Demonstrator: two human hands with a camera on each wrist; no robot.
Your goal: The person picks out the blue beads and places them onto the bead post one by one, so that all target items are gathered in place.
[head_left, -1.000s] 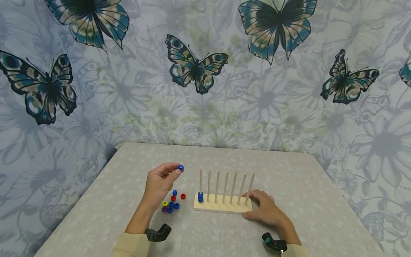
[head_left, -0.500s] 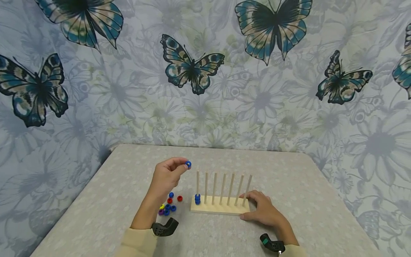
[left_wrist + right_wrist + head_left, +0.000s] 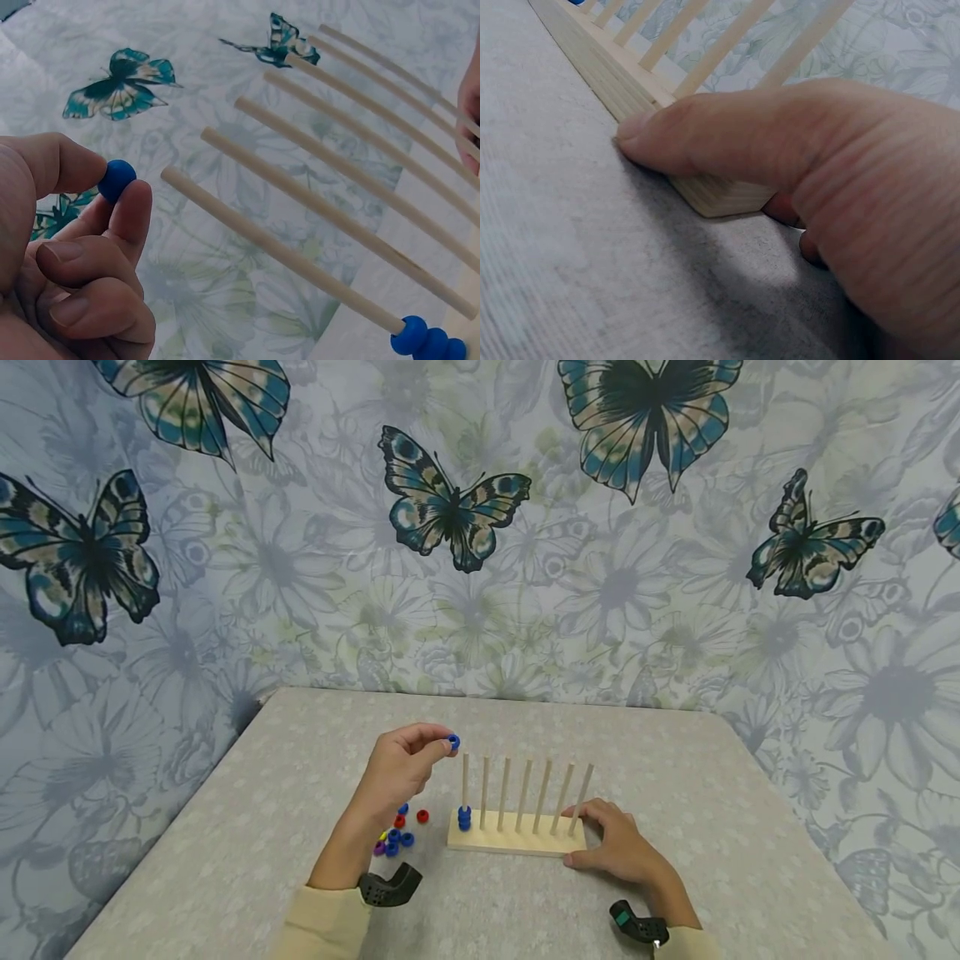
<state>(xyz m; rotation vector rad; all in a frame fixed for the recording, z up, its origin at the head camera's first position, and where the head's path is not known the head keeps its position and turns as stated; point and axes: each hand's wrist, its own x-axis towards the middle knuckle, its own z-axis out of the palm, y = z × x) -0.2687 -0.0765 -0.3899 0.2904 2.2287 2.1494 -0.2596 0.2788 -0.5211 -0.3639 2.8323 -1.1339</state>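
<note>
Your left hand (image 3: pixel 405 764) pinches a glossy blue round bead (image 3: pixel 453 742) between thumb and forefinger tips; the other fingers are curled in towards the palm. In the head view the bead's hole faces back towards you, off the line of the upright pegs. Just right of those fingertips and a little lower is the top of the leftmost pale wooden peg (image 3: pixel 465 781), near the bead but not touching it. A short stack of blue round beads (image 3: pixel 464 819) sits at that peg's foot, well below your fingers.

Seven pegs rise in a row from the flat rectangular pale wood base (image 3: pixel 517 842). Its long axis runs sideways, from below your left fingertips across to your right hand (image 3: pixel 618 843), which grips the right end: thumb on the near long edge, fingers round the far side.

Narrow gaps part the pegs, with the second peg (image 3: pixel 483 793) just right of the first. Below your left fingers, near the wrist, lie loose blue, red, yellow and purple beads (image 3: pixel 392 849). The pale patterned tabletop (image 3: pixel 360 714) stretches beyond your fingertips to its far edge, before the butterfly-print wall (image 3: pixel 600 610).
</note>
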